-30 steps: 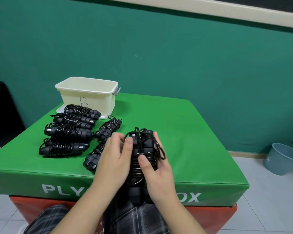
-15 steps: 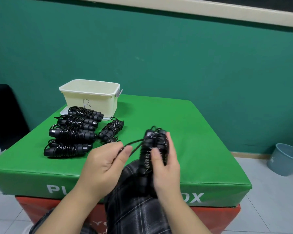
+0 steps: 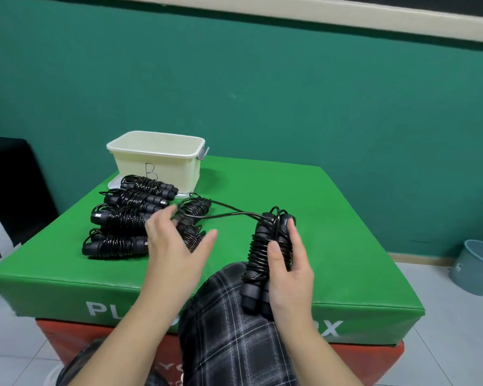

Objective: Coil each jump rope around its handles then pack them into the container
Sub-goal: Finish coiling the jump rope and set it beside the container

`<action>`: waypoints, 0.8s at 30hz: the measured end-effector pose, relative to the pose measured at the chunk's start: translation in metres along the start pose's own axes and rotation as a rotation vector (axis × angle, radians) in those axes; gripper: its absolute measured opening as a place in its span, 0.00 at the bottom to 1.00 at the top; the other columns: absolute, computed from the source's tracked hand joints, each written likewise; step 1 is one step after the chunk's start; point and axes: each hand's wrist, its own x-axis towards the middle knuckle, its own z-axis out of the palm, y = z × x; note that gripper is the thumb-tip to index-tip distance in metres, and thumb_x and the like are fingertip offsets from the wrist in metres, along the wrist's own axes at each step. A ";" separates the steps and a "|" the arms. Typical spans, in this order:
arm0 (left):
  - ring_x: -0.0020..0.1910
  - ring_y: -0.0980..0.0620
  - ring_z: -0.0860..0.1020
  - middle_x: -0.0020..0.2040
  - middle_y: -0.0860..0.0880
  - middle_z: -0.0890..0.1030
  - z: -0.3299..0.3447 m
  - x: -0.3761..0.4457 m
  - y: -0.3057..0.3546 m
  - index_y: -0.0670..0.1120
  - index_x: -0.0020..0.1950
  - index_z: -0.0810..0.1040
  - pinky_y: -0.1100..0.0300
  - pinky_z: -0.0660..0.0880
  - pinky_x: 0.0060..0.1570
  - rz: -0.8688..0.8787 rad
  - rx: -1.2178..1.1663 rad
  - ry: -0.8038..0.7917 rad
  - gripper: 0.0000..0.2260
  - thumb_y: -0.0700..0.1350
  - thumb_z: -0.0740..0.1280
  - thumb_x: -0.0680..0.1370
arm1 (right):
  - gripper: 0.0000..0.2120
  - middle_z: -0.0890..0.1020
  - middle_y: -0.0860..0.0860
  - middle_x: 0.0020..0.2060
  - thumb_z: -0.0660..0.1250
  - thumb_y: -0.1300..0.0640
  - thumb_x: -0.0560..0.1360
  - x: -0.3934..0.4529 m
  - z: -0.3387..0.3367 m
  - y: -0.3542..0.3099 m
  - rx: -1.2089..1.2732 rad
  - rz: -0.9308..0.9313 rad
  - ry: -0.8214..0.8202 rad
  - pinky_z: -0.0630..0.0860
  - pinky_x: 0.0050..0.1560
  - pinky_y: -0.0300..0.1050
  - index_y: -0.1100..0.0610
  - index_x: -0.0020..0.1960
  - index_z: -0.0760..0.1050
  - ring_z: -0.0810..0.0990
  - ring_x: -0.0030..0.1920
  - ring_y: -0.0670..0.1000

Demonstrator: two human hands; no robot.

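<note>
My right hand (image 3: 289, 274) grips a black jump rope (image 3: 265, 252), its cord coiled around the two handles, held upright over my lap at the box's near edge. A loose loop of its cord (image 3: 229, 214) stretches left from the top of the bundle to my left hand (image 3: 176, 246). That hand hovers over the box with fingers straight and spread; whether the loop hangs on a finger is hidden. Several coiled black ropes (image 3: 129, 218) lie in rows on the left. Behind them stands the cream container (image 3: 154, 136), marked "B", with nothing visible inside.
Everything sits on a green padded box (image 3: 318, 218) on a red base. My plaid-trousered knee (image 3: 229, 316) rises in front of it. A blue bucket (image 3: 477, 268) stands on the floor at right, a black chair (image 3: 11, 176) at left, a green wall behind.
My left hand has gone from pinching the cord end to spread fingers, moving left and away over the box and drawing the loop out longer. The right hand has lifted the bundle slightly rightward.
</note>
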 end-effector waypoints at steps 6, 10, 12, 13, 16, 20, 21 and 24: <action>0.75 0.59 0.49 0.74 0.56 0.59 0.013 0.002 0.020 0.52 0.76 0.56 0.55 0.40 0.72 0.416 0.289 -0.214 0.33 0.66 0.44 0.74 | 0.24 0.73 0.39 0.62 0.69 0.53 0.74 -0.007 0.002 -0.008 -0.141 -0.103 -0.102 0.66 0.59 0.25 0.33 0.64 0.67 0.70 0.62 0.31; 0.67 0.56 0.68 0.61 0.53 0.75 0.023 0.006 0.033 0.49 0.70 0.64 0.58 0.40 0.72 0.464 0.371 -0.265 0.34 0.65 0.40 0.73 | 0.29 0.71 0.48 0.65 0.64 0.44 0.68 -0.013 0.005 -0.010 -0.271 -0.164 -0.146 0.70 0.62 0.33 0.24 0.65 0.60 0.71 0.64 0.40; 0.55 0.48 0.75 0.45 0.51 0.76 0.021 0.004 0.036 0.45 0.59 0.68 0.56 0.58 0.64 0.429 0.352 -0.238 0.33 0.68 0.41 0.72 | 0.34 0.70 0.47 0.65 0.65 0.46 0.67 -0.014 0.004 -0.008 -0.313 -0.204 -0.144 0.69 0.60 0.31 0.24 0.67 0.56 0.71 0.64 0.39; 0.50 0.45 0.76 0.40 0.52 0.73 0.019 0.002 0.036 0.46 0.54 0.66 0.54 0.64 0.52 0.395 0.352 -0.235 0.32 0.70 0.41 0.72 | 0.36 0.70 0.45 0.66 0.66 0.46 0.67 -0.015 0.004 -0.009 -0.305 -0.201 -0.154 0.69 0.60 0.30 0.24 0.67 0.54 0.71 0.64 0.39; 0.40 0.44 0.76 0.32 0.53 0.70 0.012 -0.005 0.035 0.50 0.45 0.61 0.54 0.62 0.35 0.343 0.441 -0.259 0.26 0.69 0.37 0.68 | 0.38 0.69 0.41 0.67 0.68 0.43 0.64 -0.016 0.004 -0.009 -0.278 -0.138 -0.204 0.71 0.59 0.32 0.27 0.67 0.51 0.71 0.64 0.38; 0.31 0.49 0.72 0.27 0.50 0.69 0.004 -0.002 0.038 0.49 0.32 0.60 0.55 0.61 0.30 0.276 0.333 -0.313 0.25 0.70 0.44 0.69 | 0.42 0.70 0.42 0.67 0.69 0.39 0.60 -0.015 0.006 -0.015 -0.320 -0.019 -0.243 0.73 0.60 0.40 0.26 0.66 0.47 0.73 0.63 0.40; 0.29 0.51 0.70 0.26 0.50 0.69 0.003 -0.001 0.039 0.48 0.31 0.60 0.55 0.61 0.29 0.266 0.307 -0.327 0.24 0.68 0.48 0.71 | 0.45 0.71 0.41 0.65 0.71 0.40 0.60 -0.012 0.005 -0.015 -0.301 0.020 -0.254 0.74 0.58 0.38 0.28 0.67 0.46 0.75 0.60 0.40; 0.31 0.49 0.71 0.26 0.51 0.69 0.001 -0.002 0.039 0.49 0.30 0.61 0.54 0.62 0.31 0.315 0.325 -0.298 0.21 0.60 0.55 0.78 | 0.46 0.79 0.41 0.53 0.77 0.46 0.64 -0.003 0.006 -0.014 -0.268 0.160 -0.290 0.75 0.50 0.35 0.42 0.74 0.53 0.79 0.51 0.39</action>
